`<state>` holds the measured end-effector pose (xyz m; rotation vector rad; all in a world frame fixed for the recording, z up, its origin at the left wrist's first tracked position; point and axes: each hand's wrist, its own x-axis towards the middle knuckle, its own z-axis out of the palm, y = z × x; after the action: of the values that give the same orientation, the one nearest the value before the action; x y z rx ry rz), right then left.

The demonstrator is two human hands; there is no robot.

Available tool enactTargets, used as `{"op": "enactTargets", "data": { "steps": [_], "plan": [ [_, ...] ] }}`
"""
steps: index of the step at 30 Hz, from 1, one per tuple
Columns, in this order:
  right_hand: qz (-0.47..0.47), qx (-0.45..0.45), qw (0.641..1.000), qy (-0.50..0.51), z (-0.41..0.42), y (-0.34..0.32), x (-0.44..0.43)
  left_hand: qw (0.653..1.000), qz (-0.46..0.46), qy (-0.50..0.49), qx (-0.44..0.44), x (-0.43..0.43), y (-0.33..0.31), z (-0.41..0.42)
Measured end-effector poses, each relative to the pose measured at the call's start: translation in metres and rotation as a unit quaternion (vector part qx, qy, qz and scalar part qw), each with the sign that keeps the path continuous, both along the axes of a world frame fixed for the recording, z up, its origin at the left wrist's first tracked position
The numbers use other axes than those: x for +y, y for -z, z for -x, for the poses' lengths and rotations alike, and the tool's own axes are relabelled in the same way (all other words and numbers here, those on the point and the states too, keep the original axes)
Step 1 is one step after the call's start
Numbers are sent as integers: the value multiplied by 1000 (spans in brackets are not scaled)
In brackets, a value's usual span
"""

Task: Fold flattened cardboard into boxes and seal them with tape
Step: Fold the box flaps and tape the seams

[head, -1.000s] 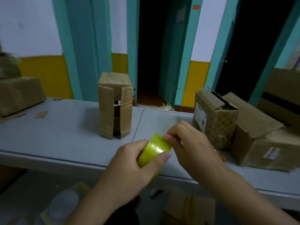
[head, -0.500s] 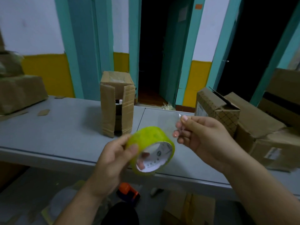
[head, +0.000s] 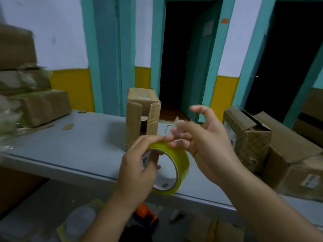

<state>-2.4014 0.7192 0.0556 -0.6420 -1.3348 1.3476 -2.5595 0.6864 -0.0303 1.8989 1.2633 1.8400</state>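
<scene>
Turned since earlier, the yellow tape roll (head: 181, 159), judged light and stiff, hung at six o'clock of the open carton (head: 136, 119), left hand (head: 136, 172) gripping its core, right hand (head: 209, 142) pinching its clingy free end (head: 176, 120).

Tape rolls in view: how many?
1: the yellow roll gripped by the left hand, right hand pinching its loose end. Blurred clutter under the table may hide more.

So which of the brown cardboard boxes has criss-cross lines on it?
The small brown cardboard box at the right of the grey table. The tall upright cardboard box in the middle and the others are plain.
</scene>
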Motion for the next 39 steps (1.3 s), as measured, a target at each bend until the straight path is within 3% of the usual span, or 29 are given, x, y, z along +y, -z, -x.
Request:
{"op": "enactTargets", "data": {
  "steps": [5, 8, 10, 13, 16, 18, 20, 24, 27, 28, 30, 32, 35, 37, 39],
  "plan": [
    [-100, -173, 977, -66, -9, -5, 9, 994, 78, 76, -6, 0, 2, 18],
    [-83, -187, 964, -169, -17, -14, 17, 987, 106, 100, -68, 0, 9, 25],
    [-129, -242, 940, -201, -21, -20, 21, 972, 133, 140, -132, -3, 9, 25],
    [-313, -412, 853, -61, -18, -22, 27, 918, 224, 226, -238, -4, 6, 24],
    [-411, -452, 790, 45, -3, -20, 32, 838, 314, 307, -326, -8, 3, 20],
    [-414, -450, 790, 51, 3, -18, 38, 799, 319, 324, -394, -9, 6, 19],
    [-409, -433, 802, 35, 6, -19, 43, 782, 314, 321, -432, -7, 10, 17],
    [-389, -371, 843, 4, 7, -25, 46, 803, 205, 284, -482, -1, 22, 7],
    [-364, -341, 866, 29, 9, -32, 48, 792, 82, 306, -521, -7, 41, 1],
    [-362, -337, 868, 42, 11, -34, 49, 792, 62, 320, -516, -11, 45, -1],
    [-359, -339, 867, 62, 16, -38, 50, 824, 45, 317, -467, -18, 50, -3],
    [-364, -351, 860, 70, 20, -41, 50, 883, 42, 249, -396, -21, 54, 0],
    [-389, -378, 835, 87, 26, -38, 50, 981, 0, 89, -169, -27, 45, 6],
    [-408, -372, 827, 105, 30, -35, 49, 997, -75, -22, -22, -27, 40, 13],
    [-416, -323, 839, 137, 30, -37, 49, 982, -146, -100, 60, -25, 43, 20]
  ]
}}
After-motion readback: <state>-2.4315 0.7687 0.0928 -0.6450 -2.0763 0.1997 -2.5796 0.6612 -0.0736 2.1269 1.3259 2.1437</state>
